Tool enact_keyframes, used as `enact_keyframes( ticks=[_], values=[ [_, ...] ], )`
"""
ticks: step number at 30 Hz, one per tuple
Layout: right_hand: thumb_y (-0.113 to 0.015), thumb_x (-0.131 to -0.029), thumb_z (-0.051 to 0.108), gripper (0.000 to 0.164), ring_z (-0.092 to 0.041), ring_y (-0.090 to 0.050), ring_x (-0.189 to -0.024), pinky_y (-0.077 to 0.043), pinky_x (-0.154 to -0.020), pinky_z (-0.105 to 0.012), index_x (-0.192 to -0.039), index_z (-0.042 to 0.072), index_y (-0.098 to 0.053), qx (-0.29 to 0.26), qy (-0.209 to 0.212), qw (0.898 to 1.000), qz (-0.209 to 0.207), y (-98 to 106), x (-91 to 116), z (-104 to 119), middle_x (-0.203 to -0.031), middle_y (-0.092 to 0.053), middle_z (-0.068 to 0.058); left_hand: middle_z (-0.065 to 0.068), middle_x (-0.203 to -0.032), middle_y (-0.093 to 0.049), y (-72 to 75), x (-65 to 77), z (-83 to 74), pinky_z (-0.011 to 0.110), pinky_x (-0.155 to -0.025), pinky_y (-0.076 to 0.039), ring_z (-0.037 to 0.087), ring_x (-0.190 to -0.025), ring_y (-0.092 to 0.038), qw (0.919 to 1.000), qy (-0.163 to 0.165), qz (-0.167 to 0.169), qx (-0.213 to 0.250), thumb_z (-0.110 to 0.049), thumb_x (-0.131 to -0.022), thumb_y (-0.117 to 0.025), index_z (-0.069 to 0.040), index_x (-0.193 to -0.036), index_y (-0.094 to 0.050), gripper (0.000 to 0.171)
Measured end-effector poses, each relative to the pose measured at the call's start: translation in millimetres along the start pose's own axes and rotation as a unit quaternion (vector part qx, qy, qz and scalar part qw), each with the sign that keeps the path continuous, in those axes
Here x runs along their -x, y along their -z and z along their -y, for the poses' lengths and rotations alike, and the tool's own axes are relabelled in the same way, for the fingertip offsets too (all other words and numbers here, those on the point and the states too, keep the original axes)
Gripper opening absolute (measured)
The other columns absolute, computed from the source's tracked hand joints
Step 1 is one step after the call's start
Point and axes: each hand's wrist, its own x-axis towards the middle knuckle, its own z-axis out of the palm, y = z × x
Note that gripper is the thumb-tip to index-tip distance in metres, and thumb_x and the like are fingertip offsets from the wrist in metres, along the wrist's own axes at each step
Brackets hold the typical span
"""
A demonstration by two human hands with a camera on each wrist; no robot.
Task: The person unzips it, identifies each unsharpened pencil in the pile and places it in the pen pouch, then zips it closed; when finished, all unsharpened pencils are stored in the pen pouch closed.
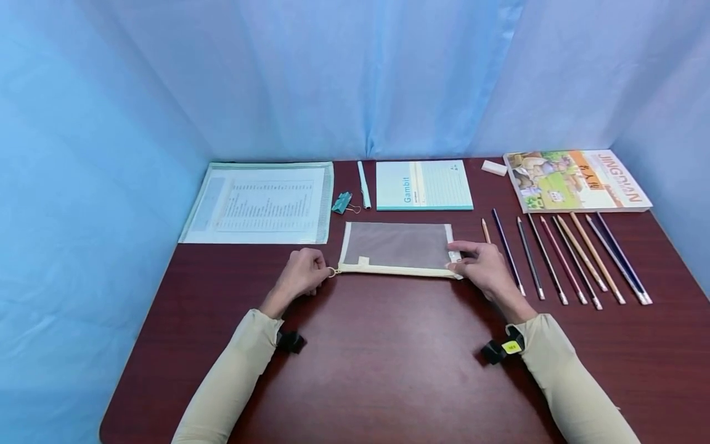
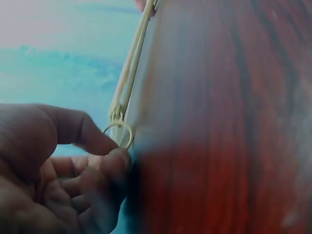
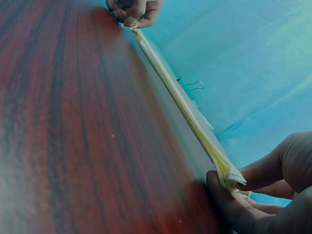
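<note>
A mesh zipper pouch (image 1: pixel 395 245) with a cream zipper edge (image 1: pixel 399 270) lies mid-table, its zipper side toward me. My left hand (image 1: pixel 304 271) pinches the round zipper pull ring (image 2: pixel 130 135) between thumb and forefinger at the pouch's left corner. At the opposite end, my right hand (image 1: pixel 484 265) grips the right corner, thumb at the zipper's end tab (image 3: pixel 235 176) and fingers over the side edge. Between the two hands the zipper runs straight in both wrist views.
Behind the pouch are a notebook (image 1: pixel 424 185), a white pen (image 1: pixel 363 185), a teal binder clip (image 1: pixel 342 202) and a mesh document folder (image 1: pixel 261 203). Several pencils (image 1: pixel 566 259) lie right of my right hand, below a picture book (image 1: pixel 577 180) and an eraser (image 1: pixel 494 168).
</note>
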Motion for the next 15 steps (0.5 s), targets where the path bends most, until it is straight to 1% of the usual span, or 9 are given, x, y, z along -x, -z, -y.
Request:
enact_keyframes(
  ticks=[3,6,8,10,11,13,15],
  values=[
    [-0.072,-0.086,0.002,0.045,0.006,-0.063,-0.069,-0.052,-0.059,-0.014,-0.129,-0.003,-0.063,0.016,0.005,1.0,0.0,0,0,2,-0.1,-0.074,-0.027,0.008,-0.056,-0.063,4.8,-0.2,-2.3,0.026,-0.039,-0.052,0.012,-0.039,-0.056,0.9995,-0.014,0.025,-0.013,-0.008,-0.087,-0.063,-0.005,-0.075,-0.061,0.012],
    [-0.072,-0.086,0.002,0.045,0.006,-0.063,-0.07,-0.052,-0.06,-0.014,-0.13,-0.003,-0.063,0.014,0.006,1.0,0.002,-1,1,3,-0.105,-0.072,-0.029,0.005,-0.063,-0.063,11.7,0.6,-9.2,0.022,-0.048,-0.05,0.01,-0.049,-0.056,0.9966,-0.043,0.025,-0.065,-0.008,-0.083,-0.066,-0.005,-0.083,-0.063,0.004],
    [-0.071,-0.086,0.001,0.045,0.006,-0.063,-0.07,-0.052,-0.059,-0.014,-0.13,-0.004,-0.063,0.012,0.005,1.0,0.0,0,1,3,-0.104,-0.072,-0.029,0.004,-0.069,-0.062,14.5,0.7,-16.3,0.022,-0.055,-0.047,0.011,-0.059,-0.055,0.9916,-0.074,0.018,-0.105,-0.012,-0.081,-0.07,-0.007,-0.087,-0.063,0.01],
    [-0.071,-0.086,0.001,0.044,0.007,-0.063,-0.069,-0.052,-0.059,-0.014,-0.129,-0.004,-0.063,0.009,0.007,1.0,-0.002,0,1,2,-0.103,-0.073,-0.029,0.004,-0.077,-0.061,14.4,-0.7,-24.3,0.025,-0.062,-0.045,0.014,-0.068,-0.053,0.9821,-0.119,0.012,-0.146,-0.018,-0.08,-0.075,-0.008,-0.092,-0.064,0.019],
    [-0.071,-0.086,0.0,0.044,0.007,-0.063,-0.069,-0.052,-0.058,-0.014,-0.129,-0.004,-0.063,0.007,0.008,1.0,-0.002,0,1,1,-0.103,-0.073,-0.029,0.005,-0.082,-0.062,13.0,-2.0,-28.1,0.027,-0.064,-0.047,0.016,-0.072,-0.054,0.9769,-0.141,0.014,-0.16,-0.021,-0.08,-0.077,-0.008,-0.095,-0.065,0.024],
    [-0.071,-0.086,0.0,0.044,0.008,-0.063,-0.07,-0.052,-0.059,-0.014,-0.129,-0.004,-0.063,0.004,0.009,1.0,0.0,1,0,0,-0.104,-0.072,-0.03,0.008,-0.092,-0.063,8.4,-5.5,-35.5,0.032,-0.069,-0.051,0.018,-0.079,-0.055,0.9648,-0.184,0.024,-0.186,-0.026,-0.08,-0.082,-0.008,-0.103,-0.065,0.034],
    [-0.071,-0.086,0.0,0.045,0.008,-0.063,-0.072,-0.053,-0.06,-0.014,-0.129,-0.005,-0.062,-0.001,0.008,1.0,0.005,0,0,-1,-0.108,-0.071,-0.031,0.009,-0.102,-0.063,2.0,-10.5,-41.4,0.035,-0.077,-0.055,0.021,-0.088,-0.057,0.951,-0.219,0.035,-0.216,-0.032,-0.077,-0.086,-0.008,-0.113,-0.064,0.049]
  ],
)
